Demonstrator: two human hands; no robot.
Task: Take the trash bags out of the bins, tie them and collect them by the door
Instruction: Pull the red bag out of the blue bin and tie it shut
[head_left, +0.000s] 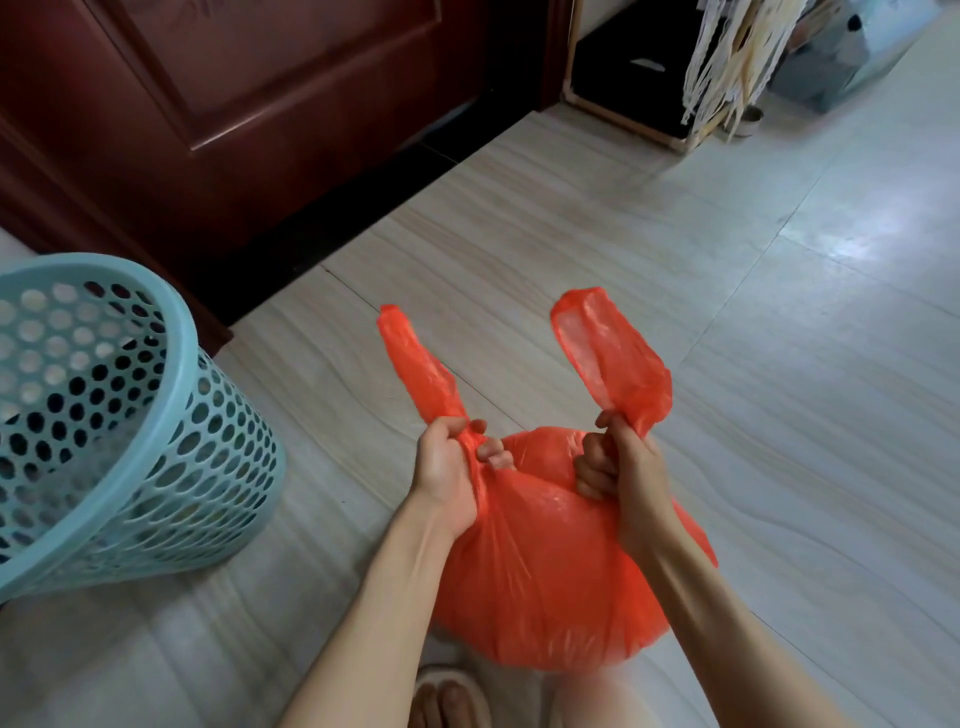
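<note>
Head view. Orange trash bag hangs full and rounded in the near centre, out of the bin and just above the tiled floor — whether its base touches the tiles cannot be told. Left hand is fisted tight around the left handle loop; right hand is fisted the same way around the right handle loop. Both loops stick up and away past the knuckles, spread apart. Judged: the grip sits low on the loops, close to the bag mouth, so the free ends stay long enough to cross and knot — tying looks about to start, no knot seen yet.

Light blue perforated wastebasket stands at near left, tilted in the wide lens, no liner visible in it. It is near the left forearm but apart from the bag.

Dark red wooden door fills the far left, its dark threshold running diagonally. Open floor lies between bag and door, clear for setting the bag down. Far right: a black box in a pale wood frame and hanging pale strips, a mop perhaps, well apart. A slippered foot shows under the bag at the near edge.
</note>
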